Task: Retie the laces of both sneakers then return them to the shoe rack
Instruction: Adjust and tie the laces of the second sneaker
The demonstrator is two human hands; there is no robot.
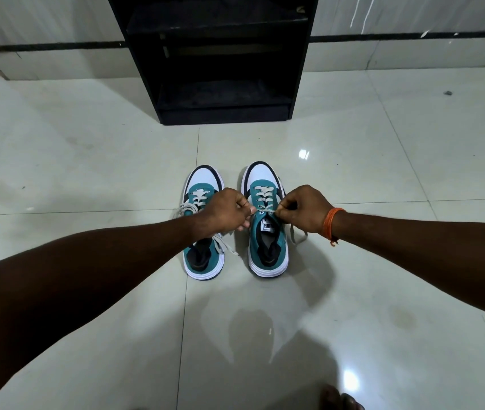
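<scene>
Two teal and white sneakers stand side by side on the tiled floor, toes pointing away from me. The left sneaker (202,255) has loose pale laces trailing over both its sides. Over the right sneaker (267,250) my left hand (229,211) and my right hand (306,210) each pinch an end of its lace (264,211), pulled taut across the tongue. A free lace end (294,236) lies on the floor at the right. The black shoe rack (220,60) stands straight ahead, its shelves bare.
Glossy pale floor tiles (87,143) surround the shoes. A pale wall with a dark stripe runs behind the rack. An orange thread band sits on my right wrist (332,223). Toes of a foot (341,399) show at the bottom edge.
</scene>
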